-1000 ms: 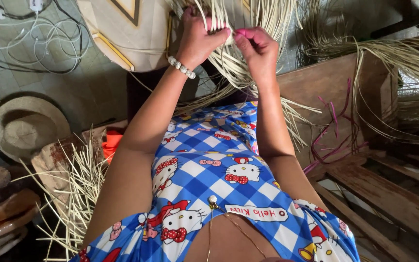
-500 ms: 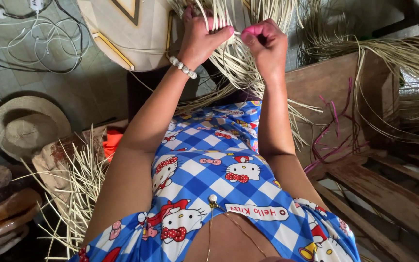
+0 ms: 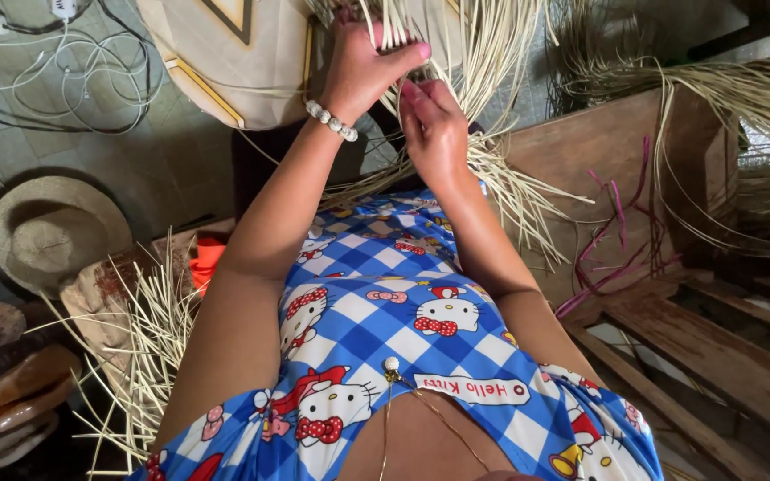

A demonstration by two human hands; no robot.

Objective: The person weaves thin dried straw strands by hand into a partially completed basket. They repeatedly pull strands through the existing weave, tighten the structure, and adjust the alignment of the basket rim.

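Two bare hands meet at the top of the head view, buried in a sheaf of pale straw strands [image 3: 483,53] that fan stiffly up and down from the work. The left hand [image 3: 363,67], with a white bead bracelet [image 3: 331,120] at its wrist, has its fingers curled and pinching several strands. The right hand [image 3: 434,134] sits just below and touching it, fingers pressed together on thin strands. Beside them lies a flat woven mat panel [image 3: 225,62], tan with darker angular bands. A round woven hat [image 3: 51,232], coarse and matte, rests on the tiled floor at left. Loose straw [image 3: 149,356] lies scattered near it. Magenta-dyed strands [image 3: 617,240] hang against a rough wooden bench [image 3: 715,356] at right.
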